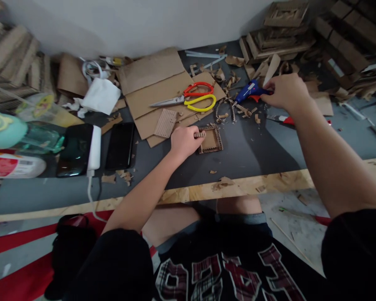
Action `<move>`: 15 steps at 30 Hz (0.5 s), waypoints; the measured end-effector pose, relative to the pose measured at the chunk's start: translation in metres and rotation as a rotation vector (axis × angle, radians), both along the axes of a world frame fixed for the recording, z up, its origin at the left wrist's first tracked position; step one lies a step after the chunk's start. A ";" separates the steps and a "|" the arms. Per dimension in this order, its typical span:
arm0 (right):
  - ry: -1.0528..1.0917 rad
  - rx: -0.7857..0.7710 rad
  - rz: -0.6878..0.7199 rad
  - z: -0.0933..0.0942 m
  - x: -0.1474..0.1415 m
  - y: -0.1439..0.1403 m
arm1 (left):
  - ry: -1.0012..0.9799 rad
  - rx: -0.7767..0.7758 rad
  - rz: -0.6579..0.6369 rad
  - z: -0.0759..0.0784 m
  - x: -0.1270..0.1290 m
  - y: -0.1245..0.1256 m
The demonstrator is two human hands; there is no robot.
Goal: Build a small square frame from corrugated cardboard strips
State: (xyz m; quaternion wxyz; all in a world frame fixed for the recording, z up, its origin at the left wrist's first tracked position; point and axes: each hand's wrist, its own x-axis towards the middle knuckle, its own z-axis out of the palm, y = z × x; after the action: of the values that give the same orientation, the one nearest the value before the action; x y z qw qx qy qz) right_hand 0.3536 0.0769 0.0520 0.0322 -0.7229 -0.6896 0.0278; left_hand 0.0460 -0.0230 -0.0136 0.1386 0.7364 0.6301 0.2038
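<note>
Cardboard strip (199, 134) sits pinched in our left hand (184, 142), its grip closed on it, just above a small cardboard frame (210, 140) on the dark worktop (253, 150). Our right hand (286, 93) closes on a blue glue gun (250, 90) farther back. Red-and-yellow scissors (192, 98) lie on flat cardboard (156, 90) between.

I see red-and-yellow-handled steel scissors (191, 99) lying on flat brown cardboard sheets (156, 90), two black phones (97, 147) side by side left, stacked cardboard frames (278, 31) far right.
</note>
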 end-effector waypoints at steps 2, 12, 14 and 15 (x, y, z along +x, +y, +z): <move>0.021 0.014 -0.040 -0.003 -0.001 0.007 | 0.006 0.019 -0.015 0.002 -0.001 0.000; 0.386 0.550 0.400 -0.025 -0.066 -0.048 | -0.076 0.217 -0.252 0.008 -0.005 -0.005; 0.485 0.496 0.626 -0.034 -0.090 -0.068 | -0.010 0.269 -0.235 0.004 -0.006 -0.002; 0.511 0.492 0.684 -0.039 -0.100 -0.075 | 0.025 0.289 -0.236 0.003 -0.006 0.000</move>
State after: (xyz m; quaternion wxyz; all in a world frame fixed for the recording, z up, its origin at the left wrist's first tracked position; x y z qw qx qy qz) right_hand 0.2538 0.0021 0.0125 0.3593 -0.3960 -0.8435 0.0496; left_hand 0.0396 -0.0231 -0.0110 0.0464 0.8200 0.5049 0.2656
